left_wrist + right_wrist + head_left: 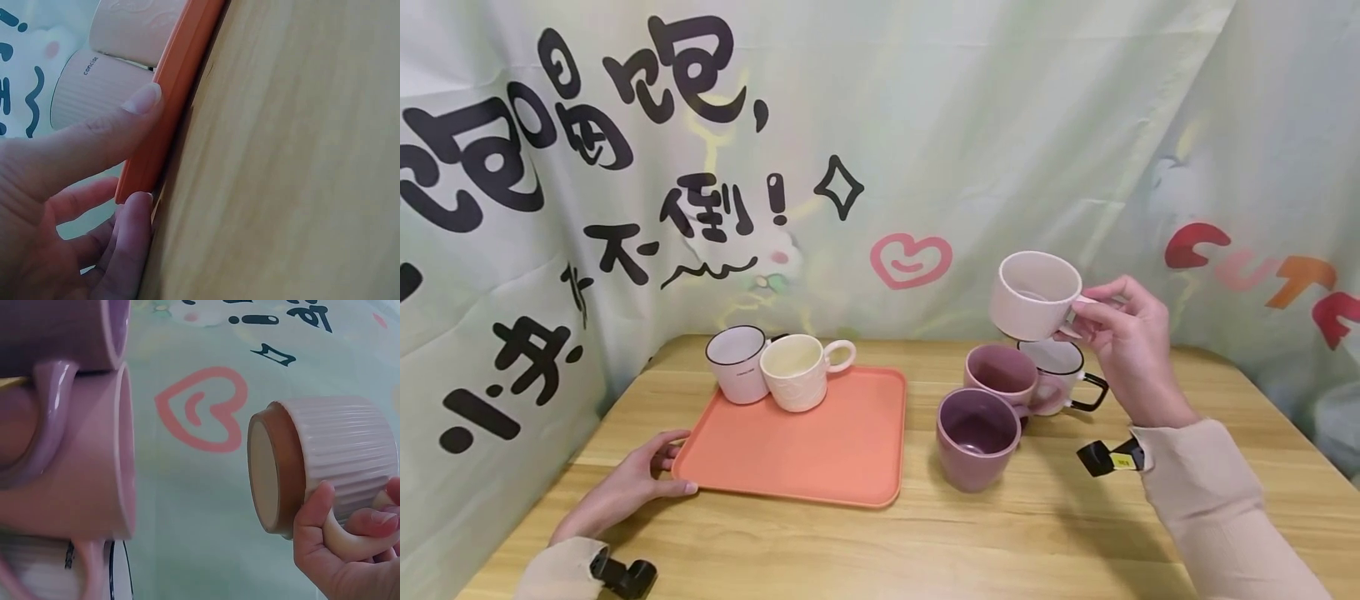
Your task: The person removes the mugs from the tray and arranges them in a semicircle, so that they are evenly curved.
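Note:
My right hand holds a pale ribbed mug by its handle, lifted above the other mugs at the right. The mug is nearly upright, and its unglazed brown base ring shows in the right wrist view. At the left, my left hand grips the near left corner of an orange tray, thumb along the front rim and fingers round the side. On the tray's back left part stand a white mug with a black rim and a cream embossed mug, side by side.
Right of the tray stand a dark purple mug, a pink mug and a white mug with a black handle, close together. They share a wooden table. Behind it hangs a printed curtain.

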A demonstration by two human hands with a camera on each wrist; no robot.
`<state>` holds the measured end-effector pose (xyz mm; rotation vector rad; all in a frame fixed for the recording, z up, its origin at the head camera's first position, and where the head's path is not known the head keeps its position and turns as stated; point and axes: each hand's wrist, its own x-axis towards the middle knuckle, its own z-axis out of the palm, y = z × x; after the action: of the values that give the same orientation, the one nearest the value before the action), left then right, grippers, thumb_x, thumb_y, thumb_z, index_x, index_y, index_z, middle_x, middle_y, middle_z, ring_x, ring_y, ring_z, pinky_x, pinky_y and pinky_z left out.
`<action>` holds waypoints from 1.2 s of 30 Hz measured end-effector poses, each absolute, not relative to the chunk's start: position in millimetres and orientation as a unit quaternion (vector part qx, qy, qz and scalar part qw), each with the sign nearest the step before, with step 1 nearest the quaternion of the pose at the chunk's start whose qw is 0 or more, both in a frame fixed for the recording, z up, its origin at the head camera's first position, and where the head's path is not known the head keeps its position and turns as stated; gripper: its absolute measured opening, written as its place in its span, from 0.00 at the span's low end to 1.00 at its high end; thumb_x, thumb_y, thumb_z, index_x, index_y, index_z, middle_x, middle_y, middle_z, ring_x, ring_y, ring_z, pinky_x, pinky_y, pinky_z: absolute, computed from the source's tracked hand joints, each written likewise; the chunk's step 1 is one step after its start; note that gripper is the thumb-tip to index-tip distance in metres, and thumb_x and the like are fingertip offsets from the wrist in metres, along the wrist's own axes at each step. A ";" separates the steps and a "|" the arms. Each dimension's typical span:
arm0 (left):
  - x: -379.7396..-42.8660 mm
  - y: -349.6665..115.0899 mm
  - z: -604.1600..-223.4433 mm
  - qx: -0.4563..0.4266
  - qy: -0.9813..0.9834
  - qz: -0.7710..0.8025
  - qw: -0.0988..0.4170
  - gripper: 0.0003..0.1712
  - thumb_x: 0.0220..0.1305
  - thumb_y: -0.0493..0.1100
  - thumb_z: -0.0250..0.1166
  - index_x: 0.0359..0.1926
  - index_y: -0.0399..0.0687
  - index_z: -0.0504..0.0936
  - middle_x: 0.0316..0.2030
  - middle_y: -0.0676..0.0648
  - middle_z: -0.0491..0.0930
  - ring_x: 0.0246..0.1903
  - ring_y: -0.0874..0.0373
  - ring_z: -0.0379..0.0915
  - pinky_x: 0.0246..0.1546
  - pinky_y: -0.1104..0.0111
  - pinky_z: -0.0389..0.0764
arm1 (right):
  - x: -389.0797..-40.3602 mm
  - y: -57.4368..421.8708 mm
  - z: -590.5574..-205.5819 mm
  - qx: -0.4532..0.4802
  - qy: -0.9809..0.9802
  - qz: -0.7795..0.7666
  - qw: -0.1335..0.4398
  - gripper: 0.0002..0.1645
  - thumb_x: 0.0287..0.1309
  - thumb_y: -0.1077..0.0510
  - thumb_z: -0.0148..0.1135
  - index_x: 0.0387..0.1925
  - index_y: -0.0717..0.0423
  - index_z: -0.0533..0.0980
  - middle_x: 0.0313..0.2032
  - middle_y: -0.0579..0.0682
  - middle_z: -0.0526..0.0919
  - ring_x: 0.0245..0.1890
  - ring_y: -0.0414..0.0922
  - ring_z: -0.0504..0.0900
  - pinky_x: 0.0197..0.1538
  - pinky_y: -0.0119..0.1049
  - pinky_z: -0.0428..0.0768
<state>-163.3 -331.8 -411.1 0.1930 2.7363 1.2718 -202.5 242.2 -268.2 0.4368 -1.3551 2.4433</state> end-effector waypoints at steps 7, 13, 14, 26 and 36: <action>-164.4 -330.4 -413.5 0.059 0.904 0.420 0.059 0.48 0.56 0.39 0.78 0.69 0.25 0.61 0.49 0.39 0.76 0.45 0.52 0.74 0.43 0.67 0.75 | -198.8 254.3 -273.5 0.156 -0.448 0.865 0.165 0.10 0.63 0.82 0.53 0.32 0.69 0.74 0.28 0.60 0.84 0.24 0.48 0.80 0.35 0.38 0.84; -163.7 -331.6 -412.4 0.065 0.904 0.420 0.053 0.46 0.57 0.38 0.77 0.68 0.24 0.61 0.49 0.39 0.76 0.45 0.52 0.74 0.43 0.67 0.75 | -196.3 263.9 -279.0 0.145 -0.444 0.865 0.181 0.11 0.63 0.83 0.52 0.32 0.70 0.74 0.28 0.60 0.84 0.24 0.47 0.80 0.34 0.37 0.83; -163.2 -331.5 -412.0 0.066 0.903 0.420 0.052 0.46 0.57 0.38 0.77 0.68 0.24 0.61 0.49 0.38 0.76 0.45 0.51 0.74 0.43 0.67 0.75 | -195.7 265.5 -280.2 0.143 -0.444 0.865 0.182 0.11 0.63 0.83 0.51 0.32 0.69 0.74 0.28 0.60 0.84 0.24 0.48 0.80 0.34 0.38 0.84; -162.6 -331.7 -411.6 0.066 0.901 0.425 0.049 0.45 0.57 0.39 0.77 0.67 0.25 0.62 0.50 0.38 0.77 0.46 0.51 0.74 0.43 0.68 0.75 | -189.9 284.5 -293.1 0.145 -0.415 0.877 0.193 0.09 0.62 0.83 0.52 0.33 0.72 0.72 0.28 0.62 0.85 0.23 0.52 0.84 0.32 0.45 0.85; -161.4 -333.5 -412.0 0.071 0.899 0.430 0.043 0.44 0.57 0.36 0.76 0.67 0.24 0.62 0.50 0.37 0.77 0.46 0.52 0.74 0.43 0.68 0.75 | -191.5 294.5 -303.3 0.122 -0.385 0.888 0.220 0.10 0.62 0.84 0.50 0.32 0.72 0.71 0.28 0.63 0.85 0.19 0.52 0.81 0.29 0.47 0.85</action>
<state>-161.4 -333.5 -412.0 0.2176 2.7500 1.3158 -191.5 294.5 -303.3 0.3378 -1.0635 2.4557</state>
